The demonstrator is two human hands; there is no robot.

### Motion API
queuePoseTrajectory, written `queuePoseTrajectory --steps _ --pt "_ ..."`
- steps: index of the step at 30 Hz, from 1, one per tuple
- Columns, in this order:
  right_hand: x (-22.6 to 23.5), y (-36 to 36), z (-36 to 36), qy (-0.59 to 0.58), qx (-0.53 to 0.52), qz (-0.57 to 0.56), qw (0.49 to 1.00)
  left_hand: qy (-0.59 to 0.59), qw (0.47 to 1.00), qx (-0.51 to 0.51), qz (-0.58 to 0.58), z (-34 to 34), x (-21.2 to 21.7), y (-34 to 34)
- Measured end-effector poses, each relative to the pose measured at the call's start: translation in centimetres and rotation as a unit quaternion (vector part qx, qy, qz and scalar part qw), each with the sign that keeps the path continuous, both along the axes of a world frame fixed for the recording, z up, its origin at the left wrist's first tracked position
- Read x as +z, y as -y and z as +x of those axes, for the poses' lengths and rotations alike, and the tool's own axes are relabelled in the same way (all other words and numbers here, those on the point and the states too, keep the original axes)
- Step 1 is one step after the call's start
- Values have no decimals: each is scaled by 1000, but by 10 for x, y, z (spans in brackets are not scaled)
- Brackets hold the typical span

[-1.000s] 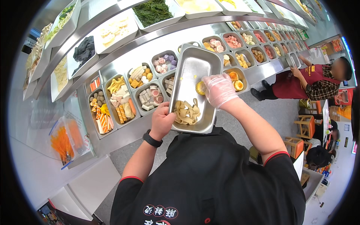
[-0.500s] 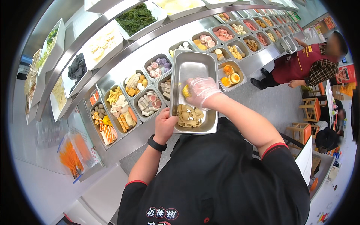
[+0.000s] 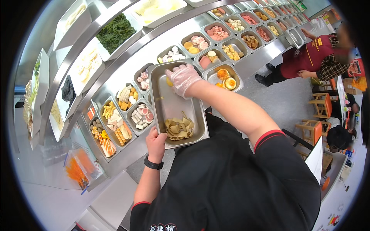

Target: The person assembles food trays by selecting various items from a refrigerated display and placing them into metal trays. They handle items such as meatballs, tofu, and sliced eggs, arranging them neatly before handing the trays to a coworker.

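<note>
A deep rectangular metal pan [image 3: 179,103] is tilted in front of me, above the row of food pans. My left hand [image 3: 156,145], bare with a black wristband, is closed on its near left edge, thumb over the rim. At the pan's near end lies a heap of flat, greenish-brown strips [image 3: 179,127], perhaps kelp or tofu skin. My right hand [image 3: 184,80], in a clear plastic glove, reaches into the far end with curled fingers. A yellow piece of food [image 3: 169,81] shows at its fingertips, mostly hidden by the glove.
Metal pans of sausages and fish cakes [image 3: 141,116], meat slices [image 3: 216,33] and halved eggs [image 3: 226,79] line the counter. An upper shelf holds white trays, one with dark green strands [image 3: 116,34]. A person in a maroon apron [image 3: 308,54] stands at right, near stools [image 3: 313,129].
The pan has shifted left in view along with both hands. My right hand has moved from the pan's middle to its far end, taking the yellow piece along.
</note>
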State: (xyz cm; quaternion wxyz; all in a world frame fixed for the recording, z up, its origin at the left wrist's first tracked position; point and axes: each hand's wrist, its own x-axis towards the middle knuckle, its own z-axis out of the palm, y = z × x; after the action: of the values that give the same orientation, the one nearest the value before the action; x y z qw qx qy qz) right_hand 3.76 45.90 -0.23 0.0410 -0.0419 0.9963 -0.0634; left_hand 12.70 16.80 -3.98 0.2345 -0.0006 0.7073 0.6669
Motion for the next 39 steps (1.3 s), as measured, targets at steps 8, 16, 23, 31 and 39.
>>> queuePoseTrajectory --steps 8,16,23,31,39 --pt "-21 -186 26 33 -192 -103 976 49 996 64 -31 -6 -15 -22" --pt "-97 -216 91 241 -36 46 969 30 985 90 -143 11 -76 -42" --pt "-101 -210 79 278 -26 35 960 22 985 110 -128 30 -107 -57" --pt "-66 -230 60 408 -201 -154 877 -6 986 27 -164 47 -137 -27" --pt "-84 -178 56 378 -25 -39 924 3 990 21 -140 53 -151 -23"
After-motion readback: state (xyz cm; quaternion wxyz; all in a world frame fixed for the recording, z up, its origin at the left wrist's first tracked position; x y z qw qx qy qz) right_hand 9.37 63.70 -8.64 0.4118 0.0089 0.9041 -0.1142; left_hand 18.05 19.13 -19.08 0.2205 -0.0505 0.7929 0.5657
